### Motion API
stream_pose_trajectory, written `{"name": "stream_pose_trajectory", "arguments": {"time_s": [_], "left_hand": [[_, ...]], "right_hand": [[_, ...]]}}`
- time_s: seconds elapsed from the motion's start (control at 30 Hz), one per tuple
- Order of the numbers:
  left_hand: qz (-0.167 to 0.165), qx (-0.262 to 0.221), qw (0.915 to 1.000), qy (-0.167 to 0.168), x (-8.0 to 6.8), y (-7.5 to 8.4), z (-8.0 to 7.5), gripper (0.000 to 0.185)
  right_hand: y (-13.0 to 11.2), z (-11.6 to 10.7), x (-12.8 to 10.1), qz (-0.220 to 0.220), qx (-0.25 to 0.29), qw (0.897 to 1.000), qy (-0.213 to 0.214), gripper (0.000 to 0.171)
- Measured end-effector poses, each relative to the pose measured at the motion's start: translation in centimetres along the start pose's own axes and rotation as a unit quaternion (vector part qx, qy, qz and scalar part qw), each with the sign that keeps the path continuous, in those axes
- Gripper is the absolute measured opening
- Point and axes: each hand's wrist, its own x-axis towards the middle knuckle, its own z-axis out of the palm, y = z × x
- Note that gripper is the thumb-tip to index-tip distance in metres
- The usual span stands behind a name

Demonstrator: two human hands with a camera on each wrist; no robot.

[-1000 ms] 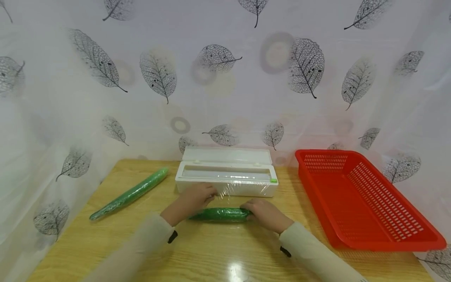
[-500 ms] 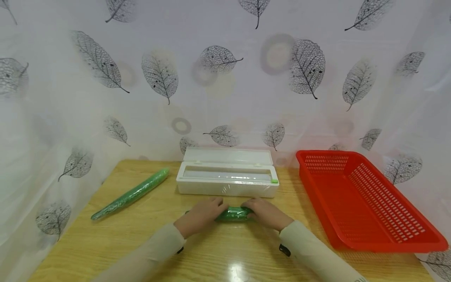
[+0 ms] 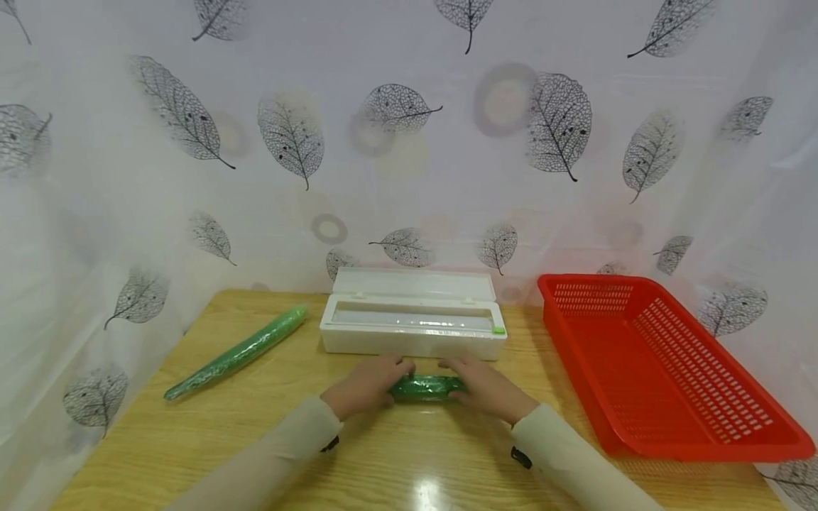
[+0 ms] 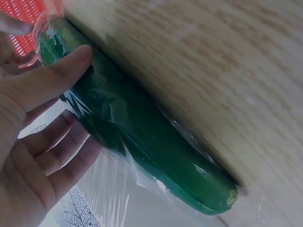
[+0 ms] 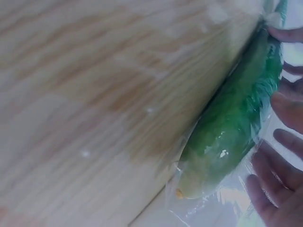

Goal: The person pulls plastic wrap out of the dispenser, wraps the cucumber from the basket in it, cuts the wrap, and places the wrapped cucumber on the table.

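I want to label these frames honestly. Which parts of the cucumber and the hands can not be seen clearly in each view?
- Head view: both ends of the wrapped cucumber are covered by the left hand and right hand.
- Left wrist view: the fingertips behind the cucumber are hidden by it; the palm is cut by the frame edge.
- Right wrist view: the hand is cut off at the right edge, and the table is blurred.

no text, label, brand, number or sign can be read on anything in view.
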Motion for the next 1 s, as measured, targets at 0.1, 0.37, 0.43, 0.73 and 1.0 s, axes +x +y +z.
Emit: {"name": "stream_pose_trajectory", "arguments": {"time_s": [0.1,0.37,0.43,0.73,1.0], "left_hand": [[-0.002,-0.013,0.9999,-0.007,0.2,-0.3,-0.2,0.054],[-0.017,-0.054,0.9982,-0.021,0.5,-0.7,-0.6,0.055],[-0.022,-0.065,0.9974,-0.021,0.6,-0.9,-0.5,0.058],[-0.034,-0.009,0.9993,-0.012,0.3,-0.4,-0.6,0.072],[-0.006,0.124,0.9917,0.032,0.4,1.6,-0.2,0.051]], "right_hand": [[-0.2,0.2,0.0,-0.056,-0.051,0.996,0.047,0.039],[-0.3,1.1,0.4,-0.086,-0.132,0.986,0.056,0.049],[-0.4,1.2,0.6,-0.081,-0.137,0.986,0.05,0.051],[-0.3,1.7,1.5,-0.093,-0.162,0.981,0.058,0.033],[-0.4,1.6,1.7,-0.086,-0.168,0.98,0.061,0.028]]}}
